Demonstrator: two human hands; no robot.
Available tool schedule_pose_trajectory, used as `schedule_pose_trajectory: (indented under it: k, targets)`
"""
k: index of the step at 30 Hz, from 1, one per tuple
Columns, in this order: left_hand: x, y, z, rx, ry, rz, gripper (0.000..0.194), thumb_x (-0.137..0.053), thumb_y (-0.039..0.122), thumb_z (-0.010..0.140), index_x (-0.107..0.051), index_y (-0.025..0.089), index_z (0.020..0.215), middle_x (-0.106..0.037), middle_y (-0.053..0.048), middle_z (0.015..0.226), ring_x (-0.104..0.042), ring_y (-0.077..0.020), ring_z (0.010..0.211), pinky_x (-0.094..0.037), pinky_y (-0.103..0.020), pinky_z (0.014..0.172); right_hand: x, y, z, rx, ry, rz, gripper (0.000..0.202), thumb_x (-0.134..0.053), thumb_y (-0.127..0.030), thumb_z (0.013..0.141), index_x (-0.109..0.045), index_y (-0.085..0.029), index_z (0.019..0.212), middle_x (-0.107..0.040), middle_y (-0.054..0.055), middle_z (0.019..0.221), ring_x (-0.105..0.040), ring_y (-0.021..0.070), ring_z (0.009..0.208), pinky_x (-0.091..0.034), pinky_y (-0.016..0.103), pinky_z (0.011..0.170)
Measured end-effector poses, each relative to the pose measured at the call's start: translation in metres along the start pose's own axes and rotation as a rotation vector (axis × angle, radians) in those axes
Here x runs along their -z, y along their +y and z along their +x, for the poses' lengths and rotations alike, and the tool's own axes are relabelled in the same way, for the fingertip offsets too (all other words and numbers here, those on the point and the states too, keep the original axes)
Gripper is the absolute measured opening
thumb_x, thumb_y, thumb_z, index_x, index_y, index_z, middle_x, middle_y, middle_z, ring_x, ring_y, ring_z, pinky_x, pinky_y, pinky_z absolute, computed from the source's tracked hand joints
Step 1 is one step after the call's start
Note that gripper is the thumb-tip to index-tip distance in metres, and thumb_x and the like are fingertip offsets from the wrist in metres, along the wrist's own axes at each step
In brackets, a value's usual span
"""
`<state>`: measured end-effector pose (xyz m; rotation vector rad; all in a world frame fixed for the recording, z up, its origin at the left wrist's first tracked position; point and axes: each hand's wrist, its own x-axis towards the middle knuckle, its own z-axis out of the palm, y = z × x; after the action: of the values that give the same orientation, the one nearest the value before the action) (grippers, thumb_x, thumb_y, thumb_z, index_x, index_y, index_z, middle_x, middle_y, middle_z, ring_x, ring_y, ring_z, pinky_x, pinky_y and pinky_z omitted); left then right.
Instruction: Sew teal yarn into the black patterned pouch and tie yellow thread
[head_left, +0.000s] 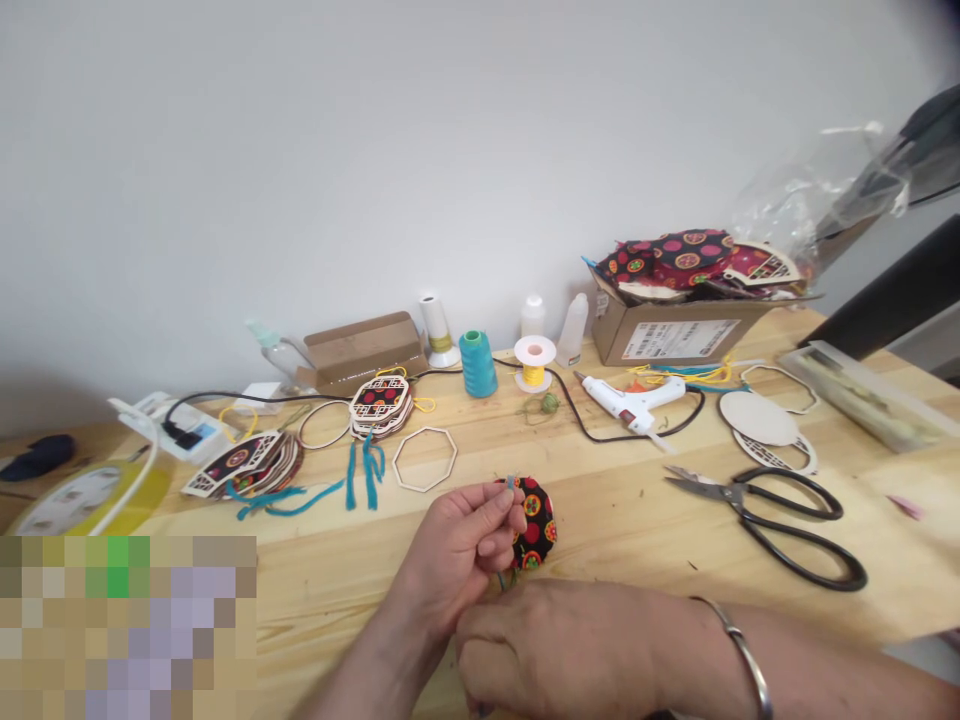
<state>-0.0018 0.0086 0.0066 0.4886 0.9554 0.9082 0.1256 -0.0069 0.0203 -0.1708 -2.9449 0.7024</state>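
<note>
My left hand (463, 548) is raised over the wooden table (615, 520), with its fingertips pinched on a short piece of blue cord (511, 484). Right behind those fingers lies a round pad of black fabric with red and yellow dots (536, 522). My right hand (559, 645), with a metal bangle on the wrist, lies knuckles up in front of the left hand, fingers curled under; whether it holds anything is hidden. More blue cord shows between the two hands.
Black scissors (780, 515) lie to the right, a white glue gun (636, 402) behind them. Wooden octagon ring (424, 459), blue cord pieces (364, 472), stacks of patterned cut-outs (247, 463), a teal thread cone (477, 364) and a cardboard box of fabric (679, 330) stand farther back.
</note>
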Motion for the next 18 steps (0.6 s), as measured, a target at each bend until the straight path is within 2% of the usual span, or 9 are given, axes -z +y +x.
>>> schedule_pose_trajectory:
  k: [5,7,9,10,12,14,15,17,18]
  targets:
    - [0.003,0.000,-0.002,-0.061,0.055,0.063,0.020,-0.075,0.025,0.062,-0.066,0.008,0.066,-0.053,0.000,0.050,-0.024,0.0019,0.037,-0.011,-0.015,0.038,-0.005,0.002,-0.002,0.130,0.051,0.093,0.006,-0.051,-0.016,0.083,-0.057,-0.014,0.081,-0.062,0.003,0.088,-0.051,0.0105,0.076,-0.042,0.019,0.068]
    - [0.004,0.001,-0.002,-0.097,0.080,0.077,0.021,-0.074,0.027,0.063,-0.067,0.008,0.068,-0.052,0.001,0.049,-0.025,0.0013,0.038,-0.011,-0.015,0.038,0.000,-0.002,-0.005,0.192,0.053,0.155,0.010,-0.052,-0.014,0.082,-0.056,-0.015,0.073,-0.064,0.001,0.085,-0.053,0.0097,0.078,-0.041,0.018,0.073]
    - [0.004,0.002,-0.002,-0.124,0.097,0.083,0.021,-0.074,0.028,0.063,-0.068,0.009,0.068,-0.051,0.002,0.048,-0.024,0.0010,0.038,-0.011,-0.016,0.038,0.013,-0.008,-0.011,0.164,0.055,0.166,0.019,-0.052,-0.015,0.083,-0.053,-0.016,0.065,-0.065,0.000,0.079,-0.054,0.0098,0.078,-0.041,0.019,0.075]
    - [0.005,0.002,-0.002,-0.132,0.108,0.084,0.021,-0.074,0.028,0.063,-0.068,0.009,0.067,-0.050,0.002,0.047,-0.025,0.0008,0.037,-0.011,-0.016,0.038,0.020,-0.010,-0.015,0.089,0.068,0.145,0.021,-0.051,-0.018,0.084,-0.053,-0.016,0.063,-0.065,0.000,0.076,-0.054,0.0105,0.076,-0.041,0.021,0.074]
    - [0.004,0.003,-0.003,-0.142,0.137,0.080,0.020,-0.074,0.028,0.062,-0.067,0.010,0.065,-0.048,0.003,0.046,-0.027,-0.0002,0.038,-0.014,-0.015,0.038,0.034,-0.009,-0.022,-0.220,0.162,0.050,0.020,-0.051,-0.021,0.084,-0.056,-0.016,0.066,-0.063,0.002,0.072,-0.053,0.0128,0.071,-0.040,0.024,0.066]
    - [0.004,0.003,-0.004,-0.153,0.151,0.084,0.019,-0.074,0.027,0.062,-0.067,0.010,0.064,-0.045,0.004,0.044,-0.031,-0.0014,0.040,-0.016,-0.015,0.039,0.041,0.000,-0.027,-0.576,0.303,-0.079,0.011,-0.050,-0.019,0.082,-0.061,-0.014,0.084,-0.063,0.005,0.072,-0.052,0.0146,0.065,-0.036,0.025,0.058]
    - [0.003,0.003,-0.005,-0.157,0.146,0.089,0.018,-0.074,0.028,0.062,-0.067,0.010,0.065,-0.044,0.004,0.044,-0.031,-0.0019,0.040,-0.016,-0.015,0.039,0.042,0.008,-0.028,-0.694,0.357,-0.124,0.018,-0.051,-0.017,0.081,-0.060,-0.015,0.096,-0.063,0.005,0.073,-0.051,0.0150,0.064,-0.034,0.025,0.056]
    - [0.003,0.004,-0.007,-0.166,0.116,0.092,0.018,-0.073,0.027,0.063,-0.068,0.010,0.066,-0.040,0.005,0.043,-0.029,-0.0019,0.040,-0.016,-0.016,0.039,0.043,0.026,-0.027,-0.782,0.387,-0.132,0.030,-0.053,-0.014,0.077,-0.059,-0.017,0.106,-0.062,0.004,0.070,-0.051,0.0140,0.061,-0.031,0.025,0.054]
    - [0.003,0.004,-0.008,-0.173,0.106,0.083,0.018,-0.072,0.027,0.063,-0.068,0.010,0.066,-0.039,0.006,0.043,-0.027,-0.0016,0.040,-0.015,-0.016,0.039,0.044,0.036,-0.026,-0.790,0.377,-0.110,0.024,-0.054,-0.014,0.076,-0.063,-0.018,0.098,-0.061,0.002,0.065,-0.050,0.0130,0.058,-0.030,0.024,0.054]
